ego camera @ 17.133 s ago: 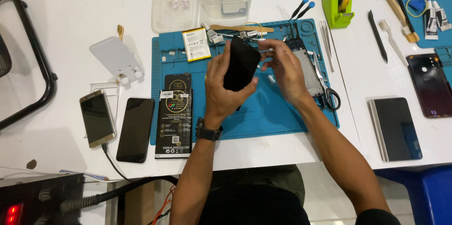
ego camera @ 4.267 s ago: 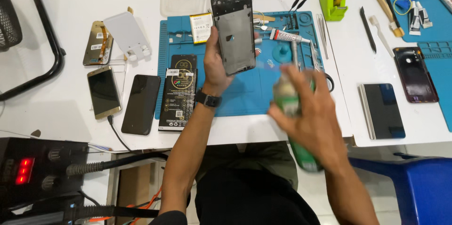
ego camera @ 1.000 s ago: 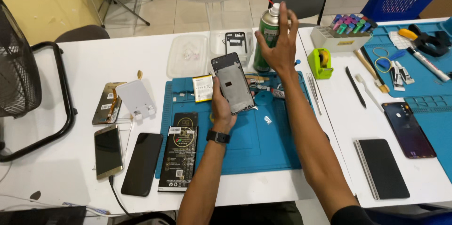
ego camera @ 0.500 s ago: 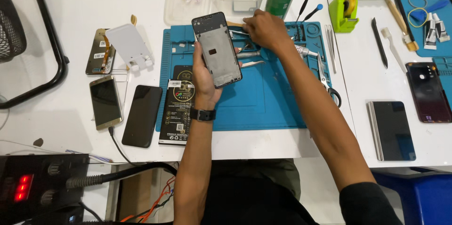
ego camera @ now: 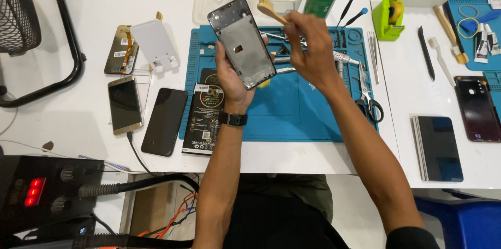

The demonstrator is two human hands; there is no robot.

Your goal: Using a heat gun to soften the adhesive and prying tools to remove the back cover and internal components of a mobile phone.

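In the head view, a bare phone frame [ego camera: 241, 43] is held tilted above the blue mat [ego camera: 292, 108], clasped by the left hand [ego camera: 229, 74]. A wooden brush [ego camera: 271, 10] is pinched in the right hand [ego camera: 308, 45], its bristles just beside the frame's top corner.

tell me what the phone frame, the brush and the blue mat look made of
Grey phone frame in the left hand: likely metal, dull matte sheen. Tan brush in the right hand: looks like wood or bamboo, pale bristles. Blue work mat: probably silicone, matte with moulded compartments.
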